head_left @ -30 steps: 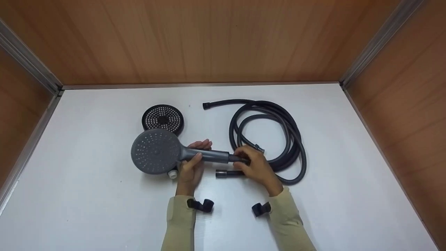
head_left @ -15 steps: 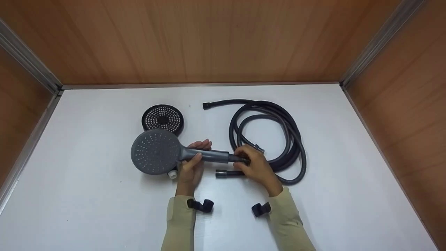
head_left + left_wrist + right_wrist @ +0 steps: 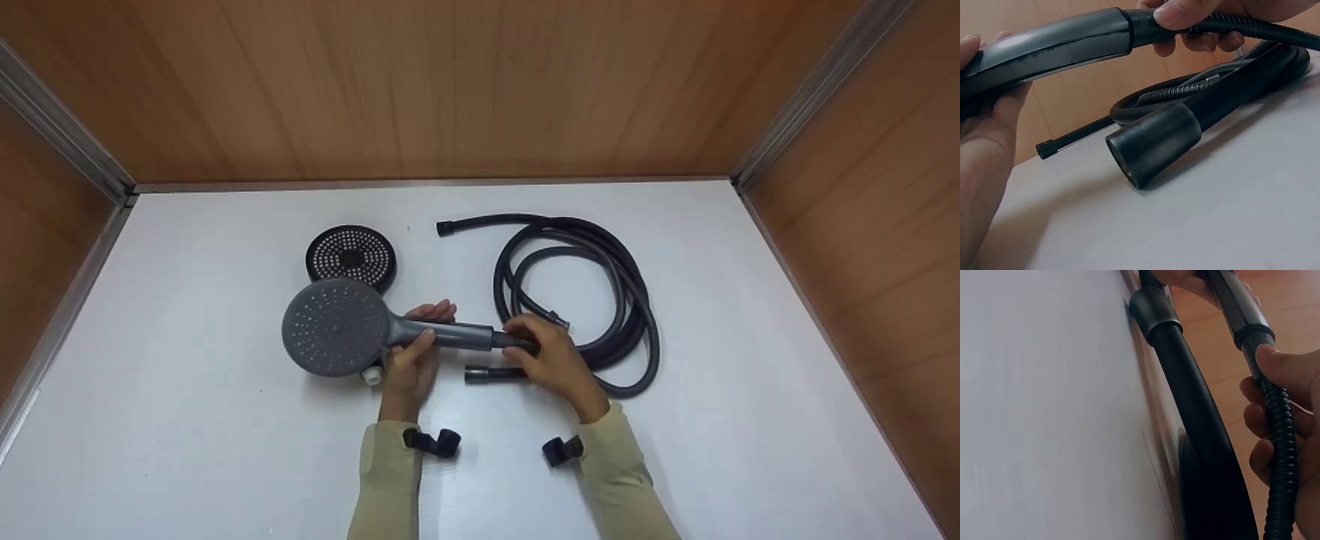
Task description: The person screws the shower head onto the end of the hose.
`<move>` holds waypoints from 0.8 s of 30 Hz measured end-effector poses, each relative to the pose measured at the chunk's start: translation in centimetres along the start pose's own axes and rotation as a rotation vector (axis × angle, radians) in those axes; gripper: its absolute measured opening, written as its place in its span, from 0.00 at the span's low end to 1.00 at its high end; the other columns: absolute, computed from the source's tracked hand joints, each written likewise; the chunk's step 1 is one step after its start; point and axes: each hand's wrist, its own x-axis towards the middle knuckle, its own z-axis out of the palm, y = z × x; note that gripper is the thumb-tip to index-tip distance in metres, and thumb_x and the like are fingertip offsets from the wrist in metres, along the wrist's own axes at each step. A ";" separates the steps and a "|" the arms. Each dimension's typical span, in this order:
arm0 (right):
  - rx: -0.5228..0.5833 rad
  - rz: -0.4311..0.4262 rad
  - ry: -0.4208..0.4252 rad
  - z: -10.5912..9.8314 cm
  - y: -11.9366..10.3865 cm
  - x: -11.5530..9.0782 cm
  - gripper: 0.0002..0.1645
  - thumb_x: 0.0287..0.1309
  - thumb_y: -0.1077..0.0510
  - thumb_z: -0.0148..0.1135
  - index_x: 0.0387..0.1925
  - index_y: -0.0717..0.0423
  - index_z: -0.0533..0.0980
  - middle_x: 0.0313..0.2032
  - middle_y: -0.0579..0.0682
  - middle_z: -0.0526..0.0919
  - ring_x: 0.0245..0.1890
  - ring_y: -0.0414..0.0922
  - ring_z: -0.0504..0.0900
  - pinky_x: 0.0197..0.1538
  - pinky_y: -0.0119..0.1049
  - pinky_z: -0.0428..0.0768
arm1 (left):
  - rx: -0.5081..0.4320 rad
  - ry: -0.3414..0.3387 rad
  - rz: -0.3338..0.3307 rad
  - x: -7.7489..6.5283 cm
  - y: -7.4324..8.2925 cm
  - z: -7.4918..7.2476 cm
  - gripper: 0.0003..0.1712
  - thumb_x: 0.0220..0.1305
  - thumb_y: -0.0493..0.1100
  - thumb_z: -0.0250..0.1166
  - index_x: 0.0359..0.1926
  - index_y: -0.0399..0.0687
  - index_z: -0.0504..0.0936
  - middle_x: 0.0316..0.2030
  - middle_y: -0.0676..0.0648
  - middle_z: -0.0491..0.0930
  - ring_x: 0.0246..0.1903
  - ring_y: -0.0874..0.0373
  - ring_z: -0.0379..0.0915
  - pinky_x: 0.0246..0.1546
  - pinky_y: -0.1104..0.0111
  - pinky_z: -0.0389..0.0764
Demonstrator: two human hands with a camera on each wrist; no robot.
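A grey handheld shower head (image 3: 337, 328) is raised over the table, its spray face toward the head camera. My left hand (image 3: 409, 371) holds its handle (image 3: 1067, 45), thumb on the near side and fingers behind. At the handle's end my right hand (image 3: 551, 356) pinches the connector (image 3: 1252, 346) of a black ribbed shower hose (image 3: 1280, 439) between thumb and fingers. In both wrist views the connector meets the handle's end with its tip out of sight. The ribbed hose runs back past my right palm toward the coil on the table.
Coiled black hoses (image 3: 649, 322) lie right of centre. One thin end (image 3: 446, 228) points left at the back; a thicker hose end (image 3: 1154, 143) lies below the handle. A second, black shower head (image 3: 351, 259) rests behind the grey one. Wood-grain panels (image 3: 465, 90) enclose the table.
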 end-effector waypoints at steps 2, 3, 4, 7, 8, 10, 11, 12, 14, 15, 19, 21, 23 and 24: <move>0.002 0.006 0.008 0.1 0.0 0.0 0.19 0.48 0.61 0.71 0.42 0.61 0.75 0.37 0.54 0.83 0.39 0.47 0.81 0.47 0.41 0.80 | -0.005 0.001 0.001 -0.1 0.0 0.0 0.19 0.59 0.24 0.54 0.49 0.40 0.78 0.48 0.41 0.83 0.53 0.50 0.78 0.62 0.63 0.72; 0.000 0.005 0.013 0.1 -0.1 0.0 0.19 0.47 0.61 0.72 0.42 0.61 0.76 0.37 0.53 0.83 0.40 0.47 0.81 0.48 0.41 0.80 | -0.007 -0.001 0.001 -0.1 0.0 0.0 0.19 0.60 0.24 0.53 0.49 0.40 0.78 0.48 0.41 0.83 0.53 0.50 0.78 0.62 0.63 0.72; -0.003 0.005 0.018 0.2 -0.1 0.1 0.20 0.46 0.61 0.72 0.42 0.61 0.76 0.37 0.53 0.82 0.40 0.46 0.81 0.47 0.41 0.80 | -0.004 -0.004 0.004 -0.1 0.0 0.0 0.19 0.60 0.24 0.53 0.49 0.40 0.78 0.48 0.42 0.83 0.53 0.50 0.78 0.62 0.63 0.72; -0.022 -0.013 0.037 0.3 -0.2 0.1 0.18 0.46 0.61 0.72 0.40 0.60 0.77 0.38 0.52 0.82 0.40 0.46 0.81 0.48 0.41 0.80 | -0.002 -0.014 0.013 -0.2 0.0 0.0 0.19 0.61 0.24 0.52 0.50 0.40 0.78 0.48 0.42 0.83 0.53 0.50 0.78 0.62 0.63 0.72; -0.027 -0.022 0.048 0.4 -0.2 0.1 0.17 0.46 0.61 0.72 0.40 0.59 0.77 0.38 0.51 0.83 0.40 0.45 0.81 0.48 0.41 0.80 | -0.005 -0.016 0.016 -0.2 0.0 0.0 0.19 0.61 0.24 0.52 0.50 0.40 0.78 0.49 0.42 0.83 0.53 0.50 0.78 0.62 0.63 0.72; -0.032 -0.042 0.073 0.4 -0.2 0.0 0.16 0.47 0.61 0.72 0.39 0.59 0.78 0.37 0.51 0.83 0.39 0.44 0.81 0.46 0.40 0.80 | -0.011 -0.022 0.023 -0.2 0.0 0.0 0.19 0.61 0.24 0.52 0.50 0.40 0.78 0.49 0.42 0.83 0.53 0.50 0.78 0.62 0.63 0.73; -0.033 -0.055 0.087 0.5 -0.2 0.0 0.15 0.47 0.61 0.72 0.39 0.59 0.78 0.37 0.51 0.83 0.38 0.44 0.81 0.45 0.40 0.80 | -0.022 -0.025 0.025 -0.1 0.0 0.0 0.18 0.62 0.24 0.52 0.50 0.39 0.77 0.49 0.41 0.83 0.53 0.50 0.78 0.62 0.62 0.72; -0.035 -0.070 0.101 0.5 -0.2 0.0 0.15 0.48 0.61 0.71 0.38 0.59 0.78 0.36 0.51 0.83 0.37 0.43 0.81 0.44 0.39 0.80 | -0.033 -0.026 0.028 -0.1 0.0 0.0 0.18 0.62 0.24 0.52 0.50 0.39 0.77 0.49 0.41 0.83 0.53 0.49 0.78 0.62 0.62 0.72; -0.041 -0.098 0.126 0.6 -0.1 0.0 0.14 0.49 0.60 0.71 0.38 0.59 0.79 0.35 0.51 0.83 0.35 0.43 0.81 0.41 0.38 0.80 | -0.051 -0.027 0.030 -0.1 0.0 0.1 0.18 0.62 0.24 0.53 0.50 0.39 0.77 0.49 0.41 0.83 0.54 0.49 0.78 0.63 0.62 0.72; -0.042 -0.108 0.135 0.6 0.0 0.0 0.14 0.49 0.60 0.71 0.38 0.59 0.79 0.34 0.51 0.83 0.34 0.42 0.81 0.40 0.38 0.80 | -0.057 -0.026 0.030 -0.1 0.0 0.1 0.18 0.62 0.24 0.53 0.50 0.38 0.77 0.49 0.40 0.82 0.54 0.49 0.78 0.63 0.62 0.72; -0.055 -0.126 0.158 0.6 0.1 -0.2 0.13 0.49 0.59 0.70 0.38 0.59 0.80 0.33 0.51 0.83 0.33 0.42 0.80 0.38 0.38 0.80 | -0.051 -0.024 0.013 -0.1 0.0 0.3 0.18 0.61 0.24 0.53 0.50 0.39 0.77 0.49 0.41 0.82 0.54 0.49 0.77 0.63 0.62 0.71; -0.056 -0.123 0.157 0.6 0.1 -0.3 0.13 0.49 0.59 0.70 0.38 0.59 0.80 0.34 0.51 0.84 0.33 0.42 0.81 0.39 0.38 0.80 | -0.040 -0.027 0.003 -0.1 0.0 0.2 0.19 0.61 0.24 0.53 0.51 0.39 0.77 0.49 0.41 0.83 0.54 0.49 0.77 0.63 0.62 0.71; -0.058 -0.119 0.154 0.6 0.1 -0.4 0.13 0.49 0.59 0.70 0.38 0.59 0.80 0.34 0.51 0.84 0.33 0.43 0.81 0.39 0.39 0.80 | -0.033 -0.035 -0.003 -0.2 0.0 0.1 0.19 0.61 0.24 0.53 0.51 0.40 0.77 0.50 0.41 0.82 0.55 0.49 0.77 0.64 0.62 0.71; -0.057 -0.117 0.150 0.6 0.1 -0.4 0.13 0.49 0.60 0.70 0.38 0.59 0.80 0.34 0.51 0.84 0.34 0.43 0.81 0.39 0.39 0.80 | -0.032 -0.039 -0.005 -0.2 0.0 0.0 0.19 0.61 0.24 0.54 0.51 0.40 0.77 0.50 0.41 0.82 0.55 0.49 0.77 0.64 0.62 0.71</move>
